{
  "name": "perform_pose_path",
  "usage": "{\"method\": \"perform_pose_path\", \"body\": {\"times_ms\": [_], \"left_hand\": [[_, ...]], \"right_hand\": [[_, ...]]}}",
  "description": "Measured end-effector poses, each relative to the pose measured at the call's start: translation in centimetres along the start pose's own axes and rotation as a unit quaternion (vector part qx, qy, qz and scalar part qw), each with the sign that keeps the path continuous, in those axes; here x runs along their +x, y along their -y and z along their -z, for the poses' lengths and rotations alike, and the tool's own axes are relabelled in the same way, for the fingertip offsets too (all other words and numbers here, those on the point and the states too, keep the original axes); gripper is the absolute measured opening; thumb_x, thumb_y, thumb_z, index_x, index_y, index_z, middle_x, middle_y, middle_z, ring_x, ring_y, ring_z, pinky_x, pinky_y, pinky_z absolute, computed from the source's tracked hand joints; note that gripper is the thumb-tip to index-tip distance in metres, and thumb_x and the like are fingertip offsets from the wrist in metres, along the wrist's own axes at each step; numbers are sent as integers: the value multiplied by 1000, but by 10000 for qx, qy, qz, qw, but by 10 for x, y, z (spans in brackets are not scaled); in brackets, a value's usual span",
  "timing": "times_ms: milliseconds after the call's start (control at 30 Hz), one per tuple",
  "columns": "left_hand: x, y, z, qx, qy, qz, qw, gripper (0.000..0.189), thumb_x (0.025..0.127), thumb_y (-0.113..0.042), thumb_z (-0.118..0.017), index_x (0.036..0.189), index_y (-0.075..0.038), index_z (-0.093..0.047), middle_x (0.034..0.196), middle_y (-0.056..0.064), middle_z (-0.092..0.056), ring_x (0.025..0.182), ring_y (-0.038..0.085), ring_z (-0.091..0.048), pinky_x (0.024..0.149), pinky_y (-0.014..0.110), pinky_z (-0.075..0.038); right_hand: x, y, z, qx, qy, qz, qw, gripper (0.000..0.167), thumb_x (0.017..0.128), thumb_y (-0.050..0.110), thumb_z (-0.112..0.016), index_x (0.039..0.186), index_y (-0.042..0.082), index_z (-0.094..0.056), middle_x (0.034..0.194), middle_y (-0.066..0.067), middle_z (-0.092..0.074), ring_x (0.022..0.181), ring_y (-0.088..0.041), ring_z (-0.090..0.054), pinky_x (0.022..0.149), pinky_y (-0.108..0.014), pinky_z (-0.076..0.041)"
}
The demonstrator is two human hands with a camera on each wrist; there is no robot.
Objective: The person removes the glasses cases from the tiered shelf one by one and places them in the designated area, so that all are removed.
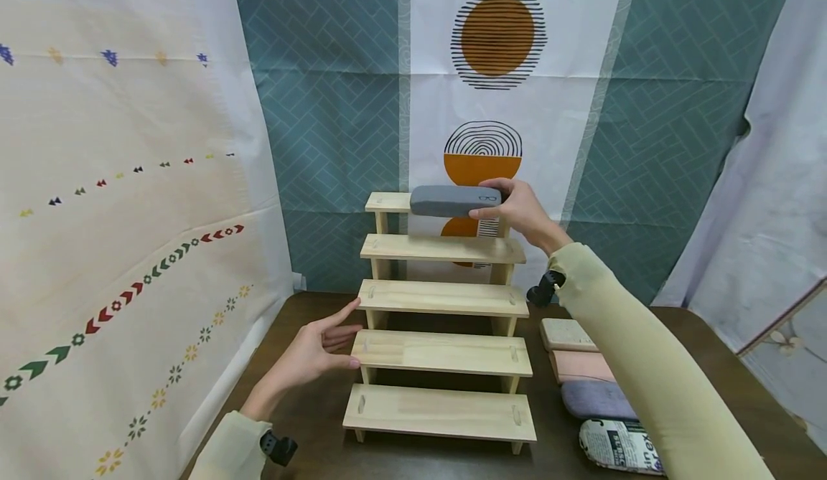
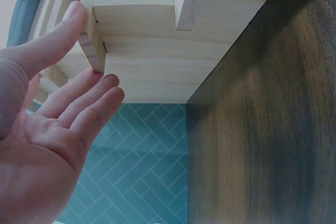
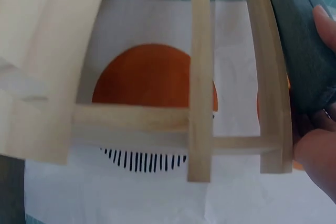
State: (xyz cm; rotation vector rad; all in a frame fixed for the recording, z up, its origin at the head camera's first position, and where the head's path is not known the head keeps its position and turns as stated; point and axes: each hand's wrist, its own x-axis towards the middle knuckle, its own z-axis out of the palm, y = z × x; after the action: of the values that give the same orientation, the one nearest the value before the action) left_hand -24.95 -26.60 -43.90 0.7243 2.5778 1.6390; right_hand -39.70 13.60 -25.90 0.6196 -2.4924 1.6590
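Note:
My right hand (image 1: 525,213) grips the right end of a blue-grey glasses case (image 1: 446,201), which has a small glasses mark. The case is level at the top step of a pale wooden stepped rack (image 1: 446,296); in the right wrist view, the glasses case (image 3: 304,40) lies against the top board. Whether its weight rests on that board I cannot tell. My left hand (image 1: 309,359) is at the rack's left side, fingers extended. In the left wrist view, the thumb and fingers of my left hand (image 2: 58,124) lie about a board's end, seemingly touching it.
Right of the rack, several cases lie in a row on the dark wooden table (image 1: 310,444): a cream one (image 1: 568,334), a pink one (image 1: 581,366), a purple one (image 1: 597,399) and a newsprint-patterned one (image 1: 617,444). Patterned cloth (image 1: 323,107) hangs behind.

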Motion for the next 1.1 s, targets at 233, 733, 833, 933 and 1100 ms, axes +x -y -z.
{"method": "perform_pose_path", "body": {"times_ms": [233,733,833,933,1100], "left_hand": [[0,-2,-1,-31,-2,3,10000,104,80,-4,-92,167,-21,-36,144,27,-58,130,39,-61,105,60,-49],[-1,-1,-2,28,-32,-61,10000,103,81,-5,-91,167,-22,-36,147,27,-56,131,38,-60,105,56,-50],[-1,-1,-2,24,-31,-85,10000,102,81,-6,-92,166,-22,-37,147,26,-57,131,38,-61,105,54,-51],[-1,-1,-1,8,-20,-111,9999,102,81,-6,-92,166,-22,-37,148,25,-56,132,38,-60,106,54,-51],[-1,1,-1,1,-43,-147,9999,103,80,-5,-92,166,-21,-37,152,24,-52,132,38,-60,105,56,-50]], "right_hand": [[-11,0,-11,276,-301,109,9991,65,88,12,-88,146,2,-59,136,-18,-60,112,-28,-60,92,-27,-54],[-35,7,-23,499,-266,657,9962,62,88,11,-88,143,2,-60,123,-15,-61,101,-27,-59,80,-24,-58],[-42,5,-25,453,-271,731,9959,62,89,12,-88,144,3,-60,122,-13,-60,100,-25,-56,78,-24,-54],[-50,3,-26,467,-304,803,9952,63,88,11,-88,144,5,-60,124,-12,-59,101,-25,-53,78,-26,-51],[-62,2,-27,617,-282,916,9935,62,89,9,-87,144,6,-60,133,-11,-55,112,-25,-56,87,-26,-53]]}}
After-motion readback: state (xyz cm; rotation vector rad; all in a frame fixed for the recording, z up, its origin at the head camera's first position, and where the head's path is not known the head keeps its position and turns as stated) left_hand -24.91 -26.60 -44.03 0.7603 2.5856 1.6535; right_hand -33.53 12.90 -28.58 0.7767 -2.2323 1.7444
